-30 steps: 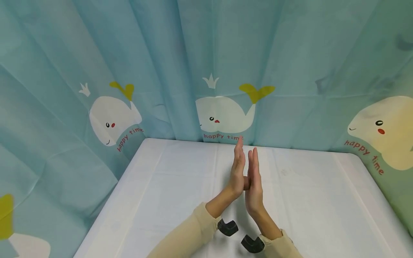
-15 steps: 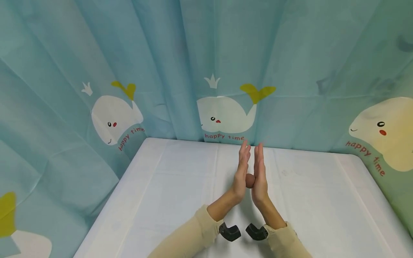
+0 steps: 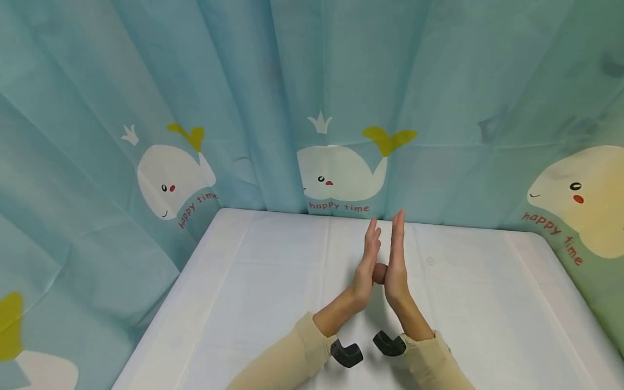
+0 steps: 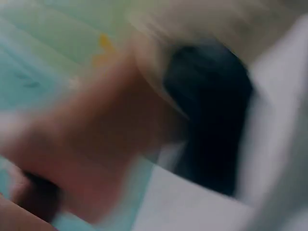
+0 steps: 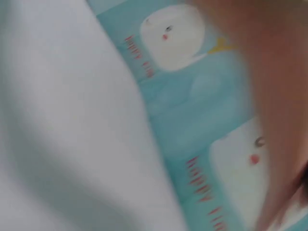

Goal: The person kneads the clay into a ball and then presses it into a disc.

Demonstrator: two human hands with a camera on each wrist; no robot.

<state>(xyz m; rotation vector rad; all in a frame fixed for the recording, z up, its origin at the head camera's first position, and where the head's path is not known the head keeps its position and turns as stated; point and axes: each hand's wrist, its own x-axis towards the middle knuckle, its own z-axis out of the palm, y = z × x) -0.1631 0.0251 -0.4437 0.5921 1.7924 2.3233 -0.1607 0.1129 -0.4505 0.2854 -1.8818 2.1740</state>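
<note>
A small brown ball (image 3: 379, 273) sits pinned between two flat palms, above the table in the head view. My left hand (image 3: 364, 273) presses it from the left with its fingers stretched out toward the curtain. From the other side my right hand (image 3: 397, 265) presses with straight fingers, its tips slightly farther forward than the left ones. In the left wrist view the ball (image 4: 43, 197) shows dark at the lower left, beside the blurred right hand (image 4: 86, 159). A blurred hand (image 5: 281, 106) fills the right side of the right wrist view.
A white-covered table (image 3: 273, 260) lies under the hands. Behind and beside it hangs a blue-green curtain (image 3: 234, 81) printed with whales. Each beige sleeve bears a black wrist camera; the left one (image 3: 347, 354) and right one (image 3: 390, 344) sit close together.
My palms slide against each other around the ball: the right hand has moved forward and rightward, the left slightly back. More of the ball shows than a second ago.
</note>
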